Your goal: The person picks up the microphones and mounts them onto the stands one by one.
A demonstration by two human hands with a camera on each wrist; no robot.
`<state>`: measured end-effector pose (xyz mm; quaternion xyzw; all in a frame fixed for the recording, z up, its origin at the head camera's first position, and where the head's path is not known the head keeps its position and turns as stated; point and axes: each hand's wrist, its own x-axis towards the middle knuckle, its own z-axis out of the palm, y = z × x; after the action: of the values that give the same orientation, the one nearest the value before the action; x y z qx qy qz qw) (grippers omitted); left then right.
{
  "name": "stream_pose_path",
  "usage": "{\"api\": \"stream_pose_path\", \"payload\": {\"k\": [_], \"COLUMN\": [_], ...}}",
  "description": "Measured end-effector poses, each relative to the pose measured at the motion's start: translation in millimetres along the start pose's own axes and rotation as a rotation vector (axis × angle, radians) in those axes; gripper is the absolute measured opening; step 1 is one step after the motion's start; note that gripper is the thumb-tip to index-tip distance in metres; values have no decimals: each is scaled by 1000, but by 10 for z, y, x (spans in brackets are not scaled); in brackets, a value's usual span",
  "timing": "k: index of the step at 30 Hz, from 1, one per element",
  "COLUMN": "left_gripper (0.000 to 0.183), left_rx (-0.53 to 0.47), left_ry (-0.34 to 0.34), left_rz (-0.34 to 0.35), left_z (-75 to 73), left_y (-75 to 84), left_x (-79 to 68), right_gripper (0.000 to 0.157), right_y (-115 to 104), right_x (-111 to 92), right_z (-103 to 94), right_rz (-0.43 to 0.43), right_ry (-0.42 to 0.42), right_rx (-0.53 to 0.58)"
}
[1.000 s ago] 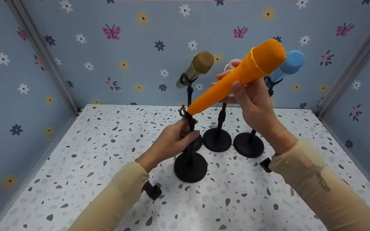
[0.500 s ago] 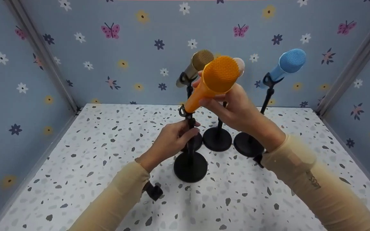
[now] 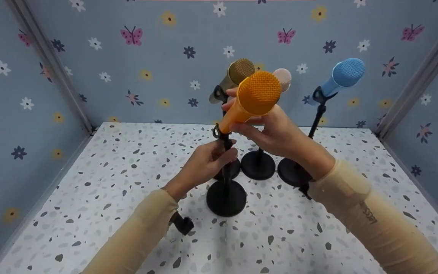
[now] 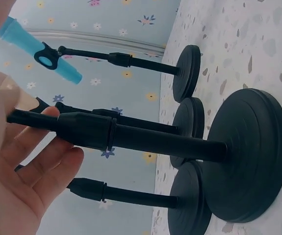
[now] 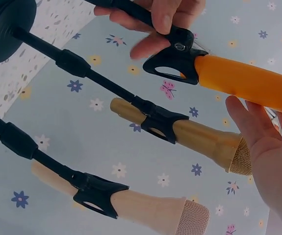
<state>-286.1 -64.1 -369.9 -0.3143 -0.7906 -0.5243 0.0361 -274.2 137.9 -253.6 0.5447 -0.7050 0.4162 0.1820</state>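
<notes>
My right hand (image 3: 276, 131) holds an orange microphone (image 3: 259, 95) by its body, its head tilted up to the right. The microphone's lower end sits in the black clip (image 5: 172, 66) atop the front microphone stand (image 3: 226, 198), as the right wrist view shows. My left hand (image 3: 207, 161) grips that stand's pole just below the clip, thumb in front and fingers behind. In the left wrist view the fingers (image 4: 57, 166) curl around the upper pole (image 4: 87, 128). The stand's round base rests on the table.
Behind stand other microphones in black stands: a gold one (image 3: 242, 72), a pale pink one (image 3: 283, 79) and a light blue one (image 3: 347, 73). Their bases stand close together on the speckled table (image 3: 127, 213). Patterned walls (image 3: 188, 34) enclose the back and sides.
My right hand has moved left and down, bringing the orange microphone's narrow end into the clip. The microphone now points more toward the camera. My left hand has stayed on the pole.
</notes>
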Motion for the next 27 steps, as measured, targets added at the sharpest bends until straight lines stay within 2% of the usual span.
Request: {"api": "stream_pose_path", "payload": {"k": [2,4,8,13,16,21,23,27], "left_gripper": [33,34,26,27,27,26,26,27], "left_rx": [-67,-95,-70,-49,-35,-14,-9,-28], "left_ry": [-22,-33,-29,-12,1,11,7,-3], "left_rz": [-19,-27,-8,12,27,34,25,-1], "left_z": [1,6,15,18,19,17,17,24], "left_y": [3,10,1,-8,-4,-2,-2,-3], "left_x": [13,18,3,-30,-39,-35,-32,-21], "right_gripper": [47,47,51,57,50,22,20,29], "right_y": [11,10,1,-13,-10,-9,-10,-12], "right_x": [6,19,49,109,146,164,163,171], "right_z": [4,2,-18,-50,-64,-71,-68,-53], "right_rz": [-16,-24,-31,-68,-90,-86,-71,-11], "right_ry": [-6,-13,-40,-106,-143,-186,-198,-212], "right_rx": [-3,-16,-25,-67,-116,-174,-166,-67]}}
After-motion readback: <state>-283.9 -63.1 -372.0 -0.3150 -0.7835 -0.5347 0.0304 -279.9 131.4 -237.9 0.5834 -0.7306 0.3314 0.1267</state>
